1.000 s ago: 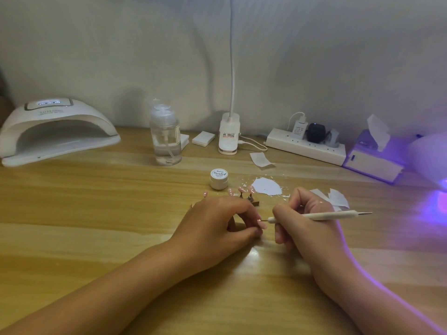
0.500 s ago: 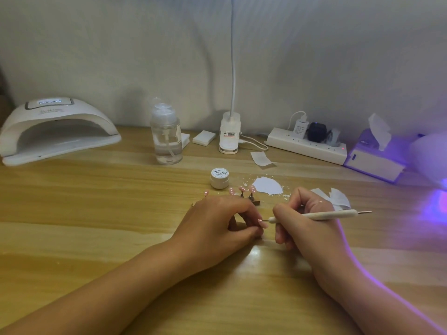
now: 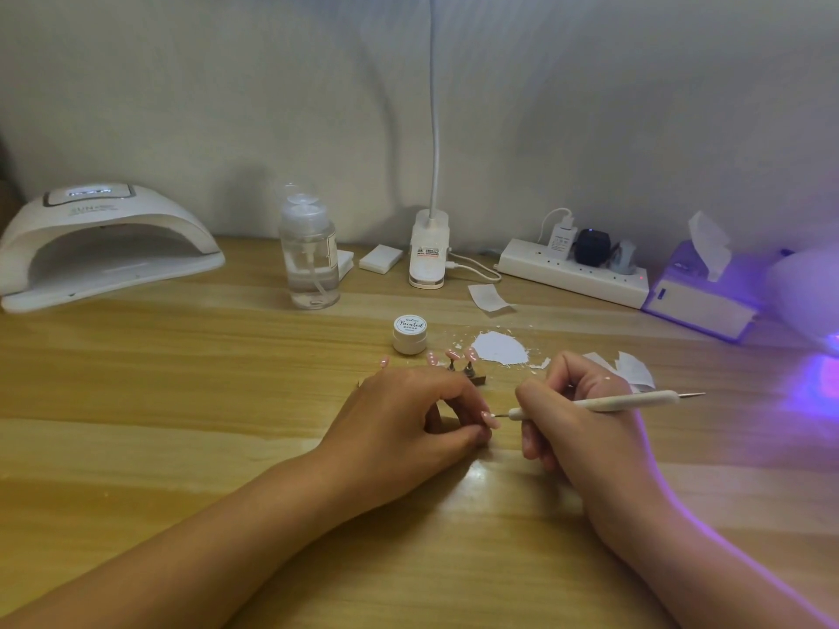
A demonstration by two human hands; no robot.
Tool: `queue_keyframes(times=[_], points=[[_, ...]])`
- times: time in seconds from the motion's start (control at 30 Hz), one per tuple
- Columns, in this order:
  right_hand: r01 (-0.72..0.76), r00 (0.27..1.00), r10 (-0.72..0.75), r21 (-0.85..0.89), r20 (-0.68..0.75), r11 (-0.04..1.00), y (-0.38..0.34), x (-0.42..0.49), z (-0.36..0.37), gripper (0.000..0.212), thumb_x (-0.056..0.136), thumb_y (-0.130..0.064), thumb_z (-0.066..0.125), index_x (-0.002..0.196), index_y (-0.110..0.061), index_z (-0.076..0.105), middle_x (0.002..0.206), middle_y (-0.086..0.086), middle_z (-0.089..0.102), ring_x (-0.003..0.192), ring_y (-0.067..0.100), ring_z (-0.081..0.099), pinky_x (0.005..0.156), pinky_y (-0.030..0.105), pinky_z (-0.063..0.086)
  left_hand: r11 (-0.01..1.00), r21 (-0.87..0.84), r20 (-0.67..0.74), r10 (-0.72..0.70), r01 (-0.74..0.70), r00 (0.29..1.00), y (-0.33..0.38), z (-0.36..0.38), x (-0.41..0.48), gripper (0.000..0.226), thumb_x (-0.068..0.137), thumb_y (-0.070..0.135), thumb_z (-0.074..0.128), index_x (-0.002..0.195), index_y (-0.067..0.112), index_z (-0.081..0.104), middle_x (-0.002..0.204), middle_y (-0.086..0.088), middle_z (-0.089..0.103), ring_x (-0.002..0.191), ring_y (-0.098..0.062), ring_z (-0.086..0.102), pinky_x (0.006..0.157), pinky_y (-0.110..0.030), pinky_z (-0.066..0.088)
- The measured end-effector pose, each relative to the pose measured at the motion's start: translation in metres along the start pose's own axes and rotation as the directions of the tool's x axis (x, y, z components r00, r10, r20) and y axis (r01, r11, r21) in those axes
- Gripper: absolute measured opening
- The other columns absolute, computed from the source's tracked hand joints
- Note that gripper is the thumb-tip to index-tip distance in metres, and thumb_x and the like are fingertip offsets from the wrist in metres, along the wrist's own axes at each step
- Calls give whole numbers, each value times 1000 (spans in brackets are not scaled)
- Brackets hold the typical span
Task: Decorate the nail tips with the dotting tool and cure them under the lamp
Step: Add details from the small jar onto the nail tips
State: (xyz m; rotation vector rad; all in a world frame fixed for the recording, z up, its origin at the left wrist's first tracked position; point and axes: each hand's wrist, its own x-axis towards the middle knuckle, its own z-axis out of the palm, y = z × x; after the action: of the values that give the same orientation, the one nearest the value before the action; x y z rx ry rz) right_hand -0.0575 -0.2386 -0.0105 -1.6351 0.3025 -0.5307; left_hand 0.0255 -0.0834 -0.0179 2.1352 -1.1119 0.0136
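Centrally, left hand [image 3: 408,424] pinches nail tip [image 3: 489,419]; right hand [image 3: 576,429] grips dotting tool [image 3: 604,403], point at nail tip.

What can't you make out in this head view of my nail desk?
Head view only:
Pattern on the nail tip: too small.
Whether the dotting tool touches it: too small.
What supports it: hidden under the left hand.
Desk lamp head: cut off by top edge.
Purple-lit object: cut off at right edge.
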Motion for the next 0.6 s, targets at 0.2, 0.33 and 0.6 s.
queue_keyframes(times=[0.2, 0.33, 0.6], points=[[-3, 1000, 3, -1, 0, 1000, -1, 0, 1, 30, 77, 1, 60, 56, -12, 43, 41, 13, 51, 34, 12, 42, 35, 17, 33, 1000, 7, -9, -1, 1, 1000, 0, 1, -1, 18, 80, 38, 76, 82, 50, 63, 90, 32, 66, 71, 0, 61, 82, 9, 10], [4, 1000, -4, -23, 6, 1000, 1, 0, 0, 30, 77, 2, 60, 56, -11, 44, 40, 12, 51, 35, 11, 41, 36, 17, 33, 1000, 5, -17, 7, -7, 1000, 0, 0, -1, 13, 80, 35, 77, 86, 40, 68, 91, 29, 67, 68, -1, 61, 80, 11, 16], [-13, 1000, 12, -24, -25, 1000, 1, 1, 1, 18, 62, -18, 58, 51, -18, 44, 39, 9, 49, 36, 11, 39, 35, 18, 31, 1000, 4, -16, 6, -6, 1000, 0, 0, 0, 13, 80, 36, 77, 86, 43, 68, 90, 32, 66, 69, -1, 61, 80, 9, 18]])
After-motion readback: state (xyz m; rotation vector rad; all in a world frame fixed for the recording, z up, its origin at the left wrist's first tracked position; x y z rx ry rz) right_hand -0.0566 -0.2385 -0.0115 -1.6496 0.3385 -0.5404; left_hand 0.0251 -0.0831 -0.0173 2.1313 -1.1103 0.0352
